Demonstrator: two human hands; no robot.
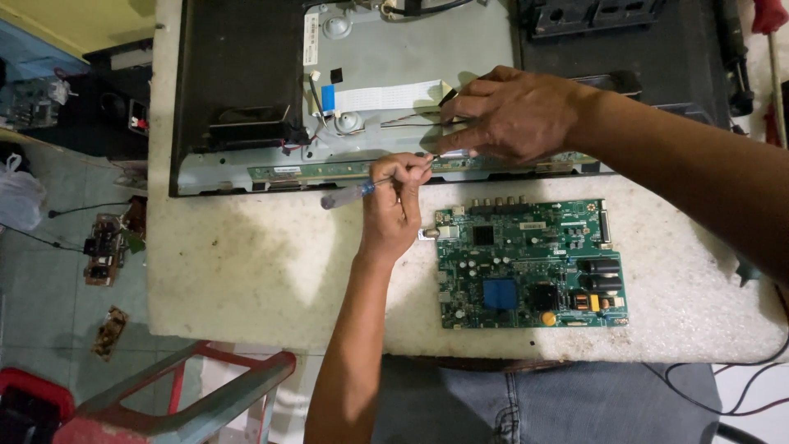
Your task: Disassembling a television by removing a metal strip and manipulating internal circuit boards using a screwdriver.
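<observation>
One clear-handled screwdriver [355, 192], blue-collared, slim-shafted, in the left hand [393, 207].

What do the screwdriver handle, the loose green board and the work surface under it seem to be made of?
Screwdriver: clear, glossy handle, likely plastic, with a blue band near the thin metal shaft.
Circuit board: green laminate, probably fibreglass, carrying dark and metallic components.
Work surface: off-white, pitted, matte and stained; it looks like foam sheet, though that is uncertain.

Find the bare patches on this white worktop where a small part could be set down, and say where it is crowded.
Free: the worktop left of the left hand, below the opened television back; a thin strip below the green circuit board. Crowded: the television's lower edge, where the right hand and screwdriver meet.
</observation>
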